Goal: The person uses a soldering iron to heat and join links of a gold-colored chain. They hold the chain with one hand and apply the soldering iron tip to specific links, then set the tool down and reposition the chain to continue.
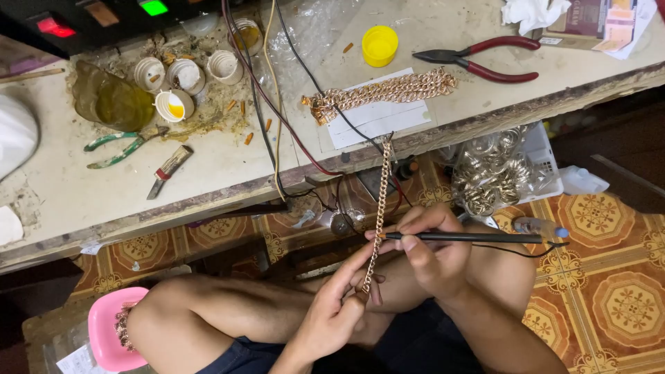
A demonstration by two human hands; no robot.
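Note:
A thin gold-coloured chain (380, 201) hangs taut from the bench edge down to my lap. My left hand (337, 301) pinches its lower end between thumb and fingers. My right hand (429, 253) holds a slim black wired pen tool (478, 237) like a pencil, its tip touching the chain near the middle of its length. A thin black wire trails from the tool's right end. More chain (381, 93) lies bunched on a white paper on the bench.
Red-handled pliers (485, 60), a yellow cap (379, 45), green-handled pliers (118, 147), small pots (187, 75) and cables sit on the worn bench. A bag of metal rings (495, 173) hangs below the edge. A pink bowl (107, 332) rests by my knee.

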